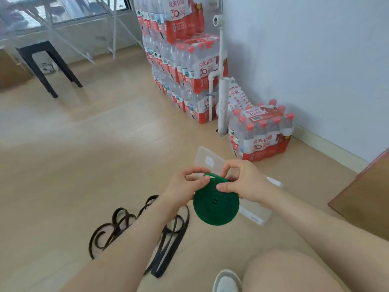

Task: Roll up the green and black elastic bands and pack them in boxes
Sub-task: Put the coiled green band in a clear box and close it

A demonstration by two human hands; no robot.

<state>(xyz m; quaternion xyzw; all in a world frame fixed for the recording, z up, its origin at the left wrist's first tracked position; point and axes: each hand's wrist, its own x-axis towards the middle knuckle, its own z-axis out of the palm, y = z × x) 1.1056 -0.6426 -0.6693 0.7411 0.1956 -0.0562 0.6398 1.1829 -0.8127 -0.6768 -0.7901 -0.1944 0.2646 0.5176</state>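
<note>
Head view looks down on a green elastic band (216,204) wound into a flat, tight coil and held up above the floor (63,175) between both hands. The left hand (183,187) pinches the coil's upper left edge, thumb against the face and fingers curled over the rim, so its grip is closed on the band. The right hand (244,183) holds the upper right edge in the same way, its thumb pressing the face and its forefinger hooked over the top. A black elastic band (168,243) lies unrolled in loose loops on the floor under the left forearm. A translucent plastic box (255,214) sits on the floor just behind the coil, under the right wrist, and a clear lid (210,160) lies flat beyond the hands. Shrink-wrapped packs of bottled water (261,133) stand by the wall, and a black stool (45,64) stands far off at the left.
</note>
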